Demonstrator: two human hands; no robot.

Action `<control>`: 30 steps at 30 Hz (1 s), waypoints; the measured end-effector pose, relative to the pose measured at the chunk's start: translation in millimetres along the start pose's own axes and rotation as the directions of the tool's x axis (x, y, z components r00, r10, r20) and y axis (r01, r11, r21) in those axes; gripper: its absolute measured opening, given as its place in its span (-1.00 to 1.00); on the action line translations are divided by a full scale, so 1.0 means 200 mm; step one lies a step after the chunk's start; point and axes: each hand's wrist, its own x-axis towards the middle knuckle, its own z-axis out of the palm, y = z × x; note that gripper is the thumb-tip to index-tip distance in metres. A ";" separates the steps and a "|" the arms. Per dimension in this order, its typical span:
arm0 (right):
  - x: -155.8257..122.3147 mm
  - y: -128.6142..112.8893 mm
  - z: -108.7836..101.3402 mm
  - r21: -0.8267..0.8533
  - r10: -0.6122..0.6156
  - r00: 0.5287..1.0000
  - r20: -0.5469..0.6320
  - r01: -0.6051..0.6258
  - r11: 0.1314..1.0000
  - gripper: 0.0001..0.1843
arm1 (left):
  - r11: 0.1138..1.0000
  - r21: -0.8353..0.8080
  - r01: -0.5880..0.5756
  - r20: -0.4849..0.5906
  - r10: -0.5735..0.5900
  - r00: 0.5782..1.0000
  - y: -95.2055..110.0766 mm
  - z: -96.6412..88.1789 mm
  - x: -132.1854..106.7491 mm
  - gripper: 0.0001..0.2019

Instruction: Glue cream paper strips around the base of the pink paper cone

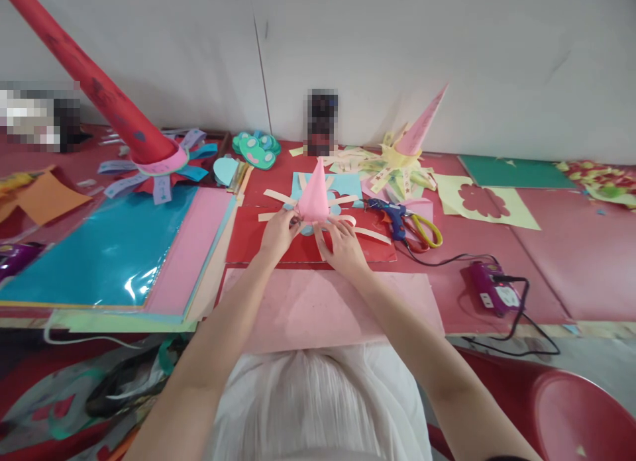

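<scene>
A pink paper cone stands upright in front of me, with pale paper strips spreading out from its base. My left hand pinches the left side of the cone's base between thumb and fingers. On the right, my right hand lies at the base with its fingers bent over a curled strip; whether it grips the strip is hard to see. Beneath is a red sheet, with a light blue paper piece behind the cone.
A blue glue gun and yellow-handled scissors lie to the right, wired to a purple power strip. Coloured sheets are stacked left, below a tall red cone. Another pink cone stands behind right.
</scene>
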 end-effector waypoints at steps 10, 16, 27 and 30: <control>0.01 -0.01 -0.01 0.065 0.032 0.998 -0.050 -0.029 0.997 -0.73 | 1.000 -0.026 0.006 0.004 -0.006 1.000 0.00 0.00 0.00 -0.97; 0.00 -0.01 0.00 0.059 0.006 1.000 -0.006 -0.005 0.998 -0.67 | 1.000 -0.002 0.019 0.001 -0.019 1.000 0.00 0.00 0.00 -0.96; 0.01 0.00 -0.01 0.064 -0.036 0.998 0.058 0.032 0.997 -0.63 | 1.000 0.021 -0.004 0.001 0.004 1.000 -0.01 0.01 0.00 -0.96; 0.01 0.00 0.00 0.060 -0.042 0.996 0.073 0.038 0.997 -0.66 | 1.000 0.029 -0.001 -0.002 0.001 1.000 -0.01 0.01 0.00 -0.96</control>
